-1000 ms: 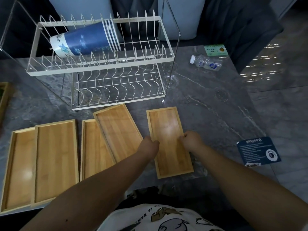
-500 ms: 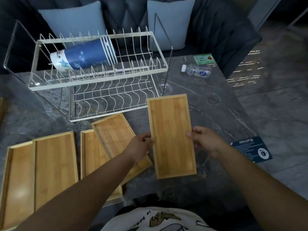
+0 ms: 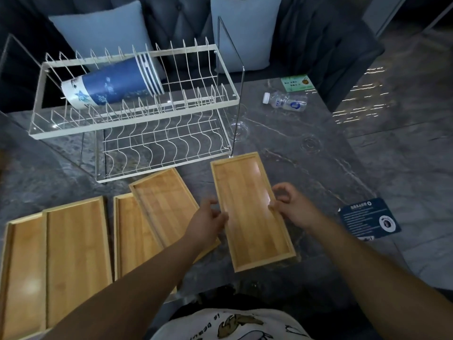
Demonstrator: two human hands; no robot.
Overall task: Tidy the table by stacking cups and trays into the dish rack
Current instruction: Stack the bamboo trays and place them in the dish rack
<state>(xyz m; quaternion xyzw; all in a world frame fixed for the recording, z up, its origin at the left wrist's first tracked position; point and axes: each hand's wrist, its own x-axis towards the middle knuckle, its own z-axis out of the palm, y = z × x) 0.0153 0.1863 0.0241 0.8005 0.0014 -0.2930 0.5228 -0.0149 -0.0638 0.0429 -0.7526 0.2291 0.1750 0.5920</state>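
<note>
Left hand (image 3: 211, 220) and right hand (image 3: 289, 207) grip a shallow, rimmed bamboo tray (image 3: 250, 212) by its long edges. Four more trays (image 3: 76, 249) lie flat; one cup stack (image 3: 112, 85) rests in the rack (image 3: 137, 130).

Glossy wooden tray (image 3: 247, 212), white wire rack (image 3: 137, 94), polished marble table (image 3: 306, 173).

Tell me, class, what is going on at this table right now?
A person is holding one wooden tray by its long edges, the left hand on one side and the right hand on the other, in front of the dish rack. A stack of blue cups lies on its side in the rack's upper tier; the lower tier holds no trays. Four more trays lie on the table.
</note>
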